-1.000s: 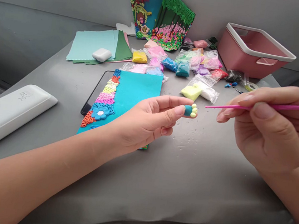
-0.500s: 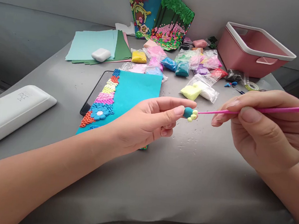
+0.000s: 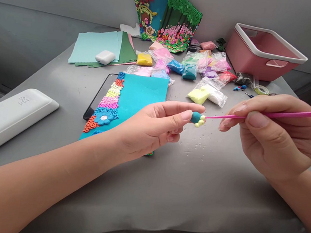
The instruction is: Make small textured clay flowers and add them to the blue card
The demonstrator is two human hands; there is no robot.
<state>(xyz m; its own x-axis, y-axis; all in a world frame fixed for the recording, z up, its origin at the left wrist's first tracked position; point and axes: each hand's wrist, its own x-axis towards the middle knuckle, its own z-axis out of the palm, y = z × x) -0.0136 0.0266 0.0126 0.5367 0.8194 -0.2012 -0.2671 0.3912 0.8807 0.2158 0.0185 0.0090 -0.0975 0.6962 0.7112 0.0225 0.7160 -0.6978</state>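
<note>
One small teal clay ball with pale yellow beads stuck on it, pinched at my fingertips above the grey table.

Three yellow beads show, as far as I can count. My left hand grips the ball between thumb and forefinger; my right hand is closed around one pink stick, its tip touching the beads. Clay this soft could dent if I press hard, and a bead could pop off and roll away. Beyond lie one turquoise sheet edged with clay rings, many bags of clay, two finished clay pictures, one pink bin, and one long white case.
</note>
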